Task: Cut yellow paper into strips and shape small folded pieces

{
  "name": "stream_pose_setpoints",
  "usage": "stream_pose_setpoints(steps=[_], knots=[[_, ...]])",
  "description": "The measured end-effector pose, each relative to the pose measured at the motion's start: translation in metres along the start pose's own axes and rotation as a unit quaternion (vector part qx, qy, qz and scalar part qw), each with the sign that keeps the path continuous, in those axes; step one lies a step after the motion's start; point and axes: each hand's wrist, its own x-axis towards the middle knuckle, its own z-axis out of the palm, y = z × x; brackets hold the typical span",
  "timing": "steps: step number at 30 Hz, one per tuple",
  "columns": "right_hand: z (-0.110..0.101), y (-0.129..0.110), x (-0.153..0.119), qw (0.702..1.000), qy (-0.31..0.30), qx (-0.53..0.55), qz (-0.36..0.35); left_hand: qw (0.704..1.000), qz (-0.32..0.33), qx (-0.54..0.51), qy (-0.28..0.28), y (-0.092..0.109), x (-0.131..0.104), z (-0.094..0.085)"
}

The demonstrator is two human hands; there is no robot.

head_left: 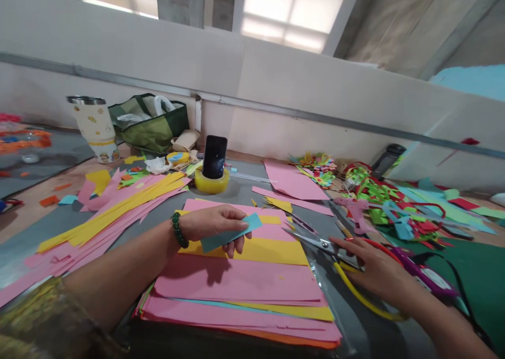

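Between the thumb and fingers of my left hand (pixel 221 227) is a small light-blue piece of paper (pixel 226 238). The hand hovers above a stack of pink and yellow paper sheets (pixel 236 279), and a green bead bracelet circles the wrist. My right hand (pixel 366 261) is closed around the handles of a pair of scissors (pixel 324 245). Their metal blades point left, over the right edge of the paper stack. Part of the handles is hidden by my fingers. Under the right hand curves a yellow band (pixel 363 296).
A phone (pixel 215 156) stands in a yellow tape roll (pixel 212 181). Left lie pink and yellow paper strips (pixel 114 211), a tumbler (pixel 92 130) and a green bag (pixel 152 125). Right are a pink glue gun (pixel 356 214), colourful paper scraps (pixel 402 206) and a purple object (pixel 422 272).
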Motion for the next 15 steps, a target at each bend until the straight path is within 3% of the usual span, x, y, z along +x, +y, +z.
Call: stream_pose_setpoints(steps=[4, 7, 9, 10, 12, 15], knots=[[0.002, 0.017, 0.004, 0.993, -0.094, 0.06, -0.045, 0.999, -0.026, 0.035, 0.011, -0.001, 0.0, -0.001], [-0.012, 0.006, 0.009, 0.992, -0.121, 0.029, -0.036, 0.998, -0.034, 0.051, 0.006, -0.001, 0.0, 0.0], [-0.025, -0.02, 0.015, 0.995, -0.095, 0.013, -0.02, 0.998, -0.04, 0.054, -0.003, -0.001, 0.001, 0.002], [-0.03, -0.038, 0.019, 0.998, -0.052, 0.032, -0.003, 0.998, -0.043, 0.052, -0.005, -0.001, 0.001, 0.004], [-0.038, -0.081, 0.029, 0.986, -0.02, 0.167, -0.012, 0.998, -0.049, 0.042, -0.012, -0.002, 0.002, 0.007], [-0.034, -0.143, 0.046, 0.903, -0.09, 0.414, -0.079, 0.998, -0.05, 0.026, -0.018, -0.003, 0.002, 0.011]])
